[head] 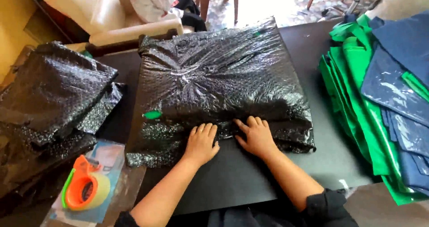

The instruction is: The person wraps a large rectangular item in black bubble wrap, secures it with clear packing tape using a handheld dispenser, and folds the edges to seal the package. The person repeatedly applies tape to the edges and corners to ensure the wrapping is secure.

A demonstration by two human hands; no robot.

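Observation:
A large flat parcel wrapped in black bubble wrap [219, 75] lies on the dark table [241, 178] in front of me. My left hand [201, 143] and my right hand [255, 135] rest side by side, palms down, on the parcel's near folded edge, pressing the wrap flat. Neither hand holds anything; the fingers are spread. A small green patch [153, 115] shows through the wrap at the parcel's left side.
An orange tape dispenser [85, 187] with clear tape lies at the lower left. More black bubble wrap [49, 97] is piled on the left. Green and blue folded bags [380, 97] are stacked on the right. Chairs and cloth stand beyond the table.

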